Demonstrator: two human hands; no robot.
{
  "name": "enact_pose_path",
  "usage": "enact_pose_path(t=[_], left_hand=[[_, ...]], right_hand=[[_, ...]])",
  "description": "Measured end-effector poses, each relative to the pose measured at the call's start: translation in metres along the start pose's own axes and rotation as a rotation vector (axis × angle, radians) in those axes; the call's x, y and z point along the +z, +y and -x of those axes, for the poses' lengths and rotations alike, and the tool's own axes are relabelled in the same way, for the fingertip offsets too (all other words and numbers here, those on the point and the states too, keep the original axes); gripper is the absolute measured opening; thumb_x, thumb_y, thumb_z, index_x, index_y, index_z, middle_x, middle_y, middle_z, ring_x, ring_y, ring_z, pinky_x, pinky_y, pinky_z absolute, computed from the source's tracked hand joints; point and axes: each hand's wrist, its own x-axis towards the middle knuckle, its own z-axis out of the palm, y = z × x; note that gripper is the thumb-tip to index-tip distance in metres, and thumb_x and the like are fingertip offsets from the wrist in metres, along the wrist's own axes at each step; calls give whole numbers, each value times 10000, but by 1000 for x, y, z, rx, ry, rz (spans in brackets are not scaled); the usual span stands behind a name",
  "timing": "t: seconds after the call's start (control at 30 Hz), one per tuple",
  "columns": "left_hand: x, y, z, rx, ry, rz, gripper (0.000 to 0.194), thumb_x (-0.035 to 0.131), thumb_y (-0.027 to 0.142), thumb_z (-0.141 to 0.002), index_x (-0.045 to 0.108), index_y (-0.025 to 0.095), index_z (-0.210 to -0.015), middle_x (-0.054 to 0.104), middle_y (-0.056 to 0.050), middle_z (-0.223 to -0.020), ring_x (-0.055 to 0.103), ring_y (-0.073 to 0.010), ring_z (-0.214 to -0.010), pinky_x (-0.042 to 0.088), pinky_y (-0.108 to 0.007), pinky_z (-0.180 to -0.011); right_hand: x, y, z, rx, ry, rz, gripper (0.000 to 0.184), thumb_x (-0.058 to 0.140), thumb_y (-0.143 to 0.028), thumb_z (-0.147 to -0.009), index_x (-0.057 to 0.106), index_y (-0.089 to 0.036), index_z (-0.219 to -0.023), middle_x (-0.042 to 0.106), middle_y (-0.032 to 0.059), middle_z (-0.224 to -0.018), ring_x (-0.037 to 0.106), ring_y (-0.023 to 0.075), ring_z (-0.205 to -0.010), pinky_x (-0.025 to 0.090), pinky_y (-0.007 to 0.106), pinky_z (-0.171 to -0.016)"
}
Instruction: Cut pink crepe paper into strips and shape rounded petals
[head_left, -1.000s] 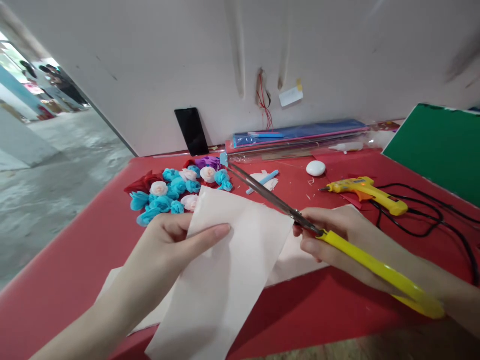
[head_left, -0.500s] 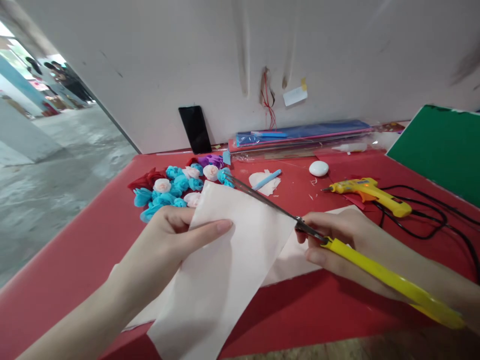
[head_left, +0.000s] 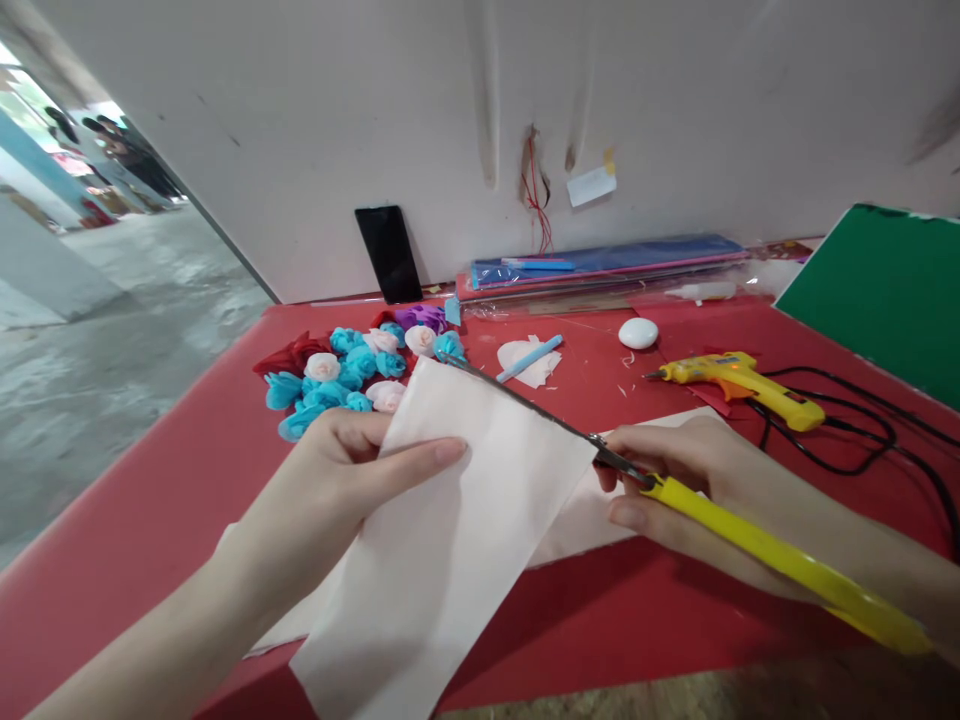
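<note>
My left hand [head_left: 349,470] pinches a pale pink sheet of paper [head_left: 450,530] between thumb and fingers, with the sheet slanting down toward the front. A pair of scissors [head_left: 735,535] with long yellow handles is gripped in my right hand [head_left: 675,475]. Its dark blades lie along the sheet's upper edge, the tip reaching past the upper left corner; the lower blade is mostly hidden. Beneath both hands another pale paper piece [head_left: 581,520] rests on the red tabletop [head_left: 600,640]. Just beyond my left hand sits a cluster of blue, pink, red and purple paper flowers [head_left: 352,370].
A yellow glue gun [head_left: 742,382] with a black cord lies at the right. Behind are a white oval object [head_left: 638,333], a light blue pen [head_left: 531,356] on a paper scrap, a leaning phone [head_left: 388,254], wrapped blue sheets [head_left: 622,262] and a green board [head_left: 885,300].
The scissor blades have come nearer to the sheet's upper edge, their tip shifting slightly left and down. Both hands keep nearly the same place and grip.
</note>
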Motion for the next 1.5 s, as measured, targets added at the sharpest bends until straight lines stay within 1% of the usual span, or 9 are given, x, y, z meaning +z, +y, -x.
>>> enact_pose_path(t=[0.13, 0.37, 0.53, 0.63, 0.73, 0.9, 1.07, 1.3, 1.5], left_hand=[[0, -1, 0, 6, -10, 4, 269, 753, 387, -615, 658, 196, -451, 626, 37, -427, 562, -73, -362, 392, -102, -353], [-4, -3, 1, 9, -22, 13, 245, 746, 345, -644, 654, 200, -469, 637, 49, -444, 586, -77, -386, 407, -97, -368], [-4, -3, 1, -1, -41, 13, 248, 744, 352, -639, 659, 198, -465, 645, 35, -449, 599, -98, -382, 417, -114, -355], [-5, -3, 1, 20, -38, 19, 252, 748, 344, -638, 655, 197, -457, 634, 41, -432, 582, -84, -367, 401, -104, -346], [-5, -3, 2, 12, -58, 45, 228, 743, 340, -648, 668, 207, -479, 652, 42, -458, 595, -85, -384, 410, -101, -356], [-3, -3, 1, -1, -87, 58, 238, 743, 337, -645, 667, 209, -459, 658, 37, -458, 611, -99, -391, 421, -104, -349], [0, -3, 0, -31, -116, 86, 235, 748, 334, -636, 669, 209, -454, 659, 37, -459, 607, -87, -391, 422, -92, -351], [6, -1, 3, -56, -93, 110, 237, 765, 301, -607, 665, 188, -424, 610, 39, -395, 565, -68, -347, 410, -88, -343], [5, -1, 1, -71, -90, 103, 243, 773, 321, -589, 660, 190, -419, 611, 29, -397, 566, -79, -349, 409, -103, -344]], right_hand=[[2, 2, 0, 9, 4, 9, 328, 497, -516, -817, 535, -205, -721, 503, -12, -621, 422, 130, -570, 289, 235, -477], [4, 6, -3, -11, 8, -8, 334, 521, -480, -812, 474, -197, -643, 394, -37, -564, 328, 102, -515, 248, 230, -451], [6, 6, -1, -46, 64, -48, 288, 506, -406, -831, 452, -206, -631, 398, -41, -533, 349, 102, -481, 254, 236, -429], [8, 9, 0, 16, 88, -135, 146, 450, -309, -851, 503, -225, -745, 483, -32, -573, 449, 118, -501, 310, 236, -439], [10, 13, 0, 42, 72, -183, 122, 424, -200, -810, 527, -226, -870, 561, -5, -650, 542, 152, -572, 373, 249, -479], [10, 9, 2, -38, 19, -93, 148, 448, -92, -687, 482, -217, -758, 507, -28, -584, 479, 131, -513, 341, 242, -470], [7, 0, 3, -38, -13, -59, 116, 457, -100, -701, 437, -215, -700, 493, -38, -565, 445, 121, -491, 306, 239, -455], [3, -6, 2, 25, -110, -59, 185, 448, -39, -714, 420, -216, -664, 502, -44, -587, 467, 116, -514, 330, 212, -456], [5, -3, 2, 4, -90, -69, 198, 451, -23, -708, 419, -212, -662, 495, -38, -578, 454, 110, -500, 325, 214, -445]])
